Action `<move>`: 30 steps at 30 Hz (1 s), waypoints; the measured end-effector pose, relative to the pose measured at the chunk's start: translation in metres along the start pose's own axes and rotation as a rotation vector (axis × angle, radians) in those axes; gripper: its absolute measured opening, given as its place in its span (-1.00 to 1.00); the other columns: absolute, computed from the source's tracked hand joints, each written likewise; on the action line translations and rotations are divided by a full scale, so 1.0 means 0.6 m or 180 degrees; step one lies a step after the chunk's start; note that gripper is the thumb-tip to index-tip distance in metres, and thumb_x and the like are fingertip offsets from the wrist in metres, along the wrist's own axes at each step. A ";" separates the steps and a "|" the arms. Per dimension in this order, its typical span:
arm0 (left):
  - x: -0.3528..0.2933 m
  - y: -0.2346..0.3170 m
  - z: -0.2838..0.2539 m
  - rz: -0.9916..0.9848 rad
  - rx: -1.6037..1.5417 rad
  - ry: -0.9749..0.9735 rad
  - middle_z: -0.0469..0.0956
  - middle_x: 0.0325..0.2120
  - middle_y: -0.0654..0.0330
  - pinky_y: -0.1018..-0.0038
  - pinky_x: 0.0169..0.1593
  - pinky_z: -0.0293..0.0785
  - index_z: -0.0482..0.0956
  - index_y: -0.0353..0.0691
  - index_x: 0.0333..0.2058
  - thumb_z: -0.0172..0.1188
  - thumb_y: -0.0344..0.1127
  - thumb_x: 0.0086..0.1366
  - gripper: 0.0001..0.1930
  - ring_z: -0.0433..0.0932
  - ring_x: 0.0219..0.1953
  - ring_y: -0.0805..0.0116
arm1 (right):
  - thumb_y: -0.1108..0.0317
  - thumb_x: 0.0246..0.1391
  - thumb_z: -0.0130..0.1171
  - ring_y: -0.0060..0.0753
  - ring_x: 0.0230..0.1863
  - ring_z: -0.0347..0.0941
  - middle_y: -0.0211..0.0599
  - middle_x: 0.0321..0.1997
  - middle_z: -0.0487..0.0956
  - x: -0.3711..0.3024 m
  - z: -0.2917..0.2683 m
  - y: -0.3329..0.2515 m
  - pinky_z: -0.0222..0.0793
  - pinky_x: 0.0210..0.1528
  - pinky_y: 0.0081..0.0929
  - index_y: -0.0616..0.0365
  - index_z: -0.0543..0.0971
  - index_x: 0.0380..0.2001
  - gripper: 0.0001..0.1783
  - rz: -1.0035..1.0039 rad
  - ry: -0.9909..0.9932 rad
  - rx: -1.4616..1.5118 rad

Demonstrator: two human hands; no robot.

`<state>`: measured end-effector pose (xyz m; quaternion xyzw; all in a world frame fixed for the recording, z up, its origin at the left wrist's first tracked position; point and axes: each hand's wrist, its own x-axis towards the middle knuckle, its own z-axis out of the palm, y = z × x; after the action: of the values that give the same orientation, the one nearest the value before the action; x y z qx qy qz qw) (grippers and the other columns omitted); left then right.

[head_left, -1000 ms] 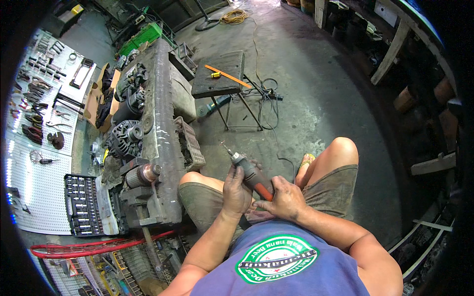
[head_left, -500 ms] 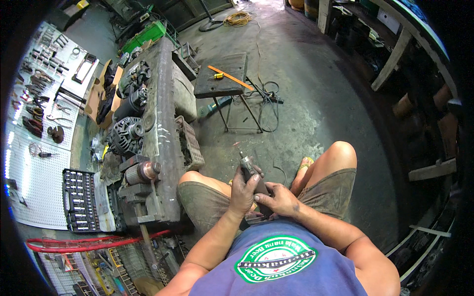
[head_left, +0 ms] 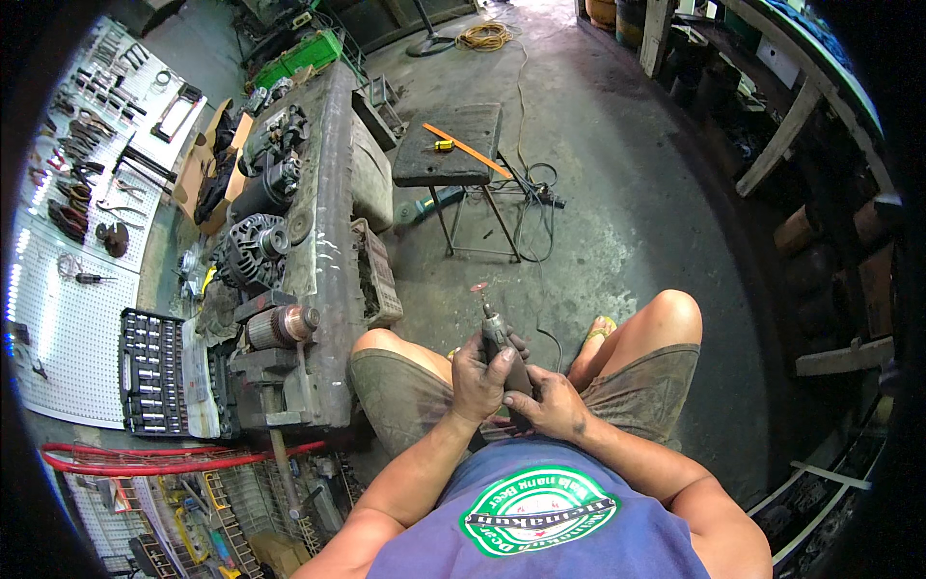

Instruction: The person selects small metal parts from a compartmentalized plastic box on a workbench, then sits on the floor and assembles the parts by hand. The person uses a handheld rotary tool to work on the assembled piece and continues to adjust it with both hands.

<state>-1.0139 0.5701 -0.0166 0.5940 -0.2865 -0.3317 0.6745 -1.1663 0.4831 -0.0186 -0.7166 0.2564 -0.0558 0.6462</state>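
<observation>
A seated person grips a dark, handheld rotary tool (head_left: 518, 373) in both hands on a workshop floor (head_left: 637, 207); the left hand (head_left: 479, 376) wraps the tool's front, the right hand (head_left: 552, 405) clasps its rear end, and the tool sits between the knees, just in front of the shirt, its small reddish disc (head_left: 479, 287) pointing away from the body; to the person's left, from where I stand, runs a worn grey bench (head_left: 330, 217) bearing an alternator (head_left: 256, 253) and a copper-ended armature (head_left: 280, 328); near the bench's closer end an open black case (head_left: 126, 386) holds rows of silvery sockets (head_left: 159, 367); farther along, an open cardboard box (head_left: 189, 188) contains dark items too shadowed to identify; a pale slatted crate (head_left: 384, 294) stands against the bench's inner side, its dark contents hard to make out, while a green bin (head_left: 297, 60) sits beyond the far end; across the blue sleeveless shirt (head_left: 424, 550) spreads a round green-and-white emblem (head_left: 502, 542) with a black lettered band and a small red star; any marking on the tool is too small to tell.
</observation>
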 end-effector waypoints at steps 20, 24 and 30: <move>0.000 -0.017 0.004 -0.0744 -0.0706 -0.0189 0.61 -0.10 0.19 0.38 0.05 0.63 0.48 -0.26 0.17 0.24 0.05 0.51 -0.49 0.65 -0.09 0.39 | 0.16 0.32 0.47 -0.31 -0.18 0.74 -0.04 -0.23 0.78 -0.007 0.004 -0.003 0.63 -0.08 -0.22 0.36 0.65 -0.01 -0.56 0.0148 0.0166 -0.0183; 0.001 -0.007 0.007 -0.0565 -0.0568 -0.0312 0.58 -0.10 0.18 0.39 0.05 0.61 0.45 -0.28 0.17 0.26 0.03 0.47 -0.46 0.62 -0.09 0.39 | 0.19 0.31 0.47 -0.26 -0.14 0.74 0.00 -0.19 0.77 -0.011 0.002 0.000 0.63 -0.03 -0.21 0.36 0.65 -0.01 -0.57 0.0055 0.0129 -0.0073; -0.008 0.009 0.013 -0.0215 -0.0400 -0.0423 0.56 -0.12 0.17 0.36 0.08 0.58 0.44 -0.28 0.15 0.29 0.02 0.44 -0.46 0.60 -0.08 0.36 | 0.15 0.24 0.53 0.09 -0.01 0.78 0.17 -0.08 0.76 -0.009 0.005 0.023 0.65 0.04 -0.10 0.35 0.65 0.01 -0.51 -0.0530 0.0221 -0.0039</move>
<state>-1.0223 0.5698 -0.0099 0.5366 -0.2891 -0.4103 0.6784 -1.1738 0.4876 -0.0308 -0.7371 0.2185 -0.1325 0.6256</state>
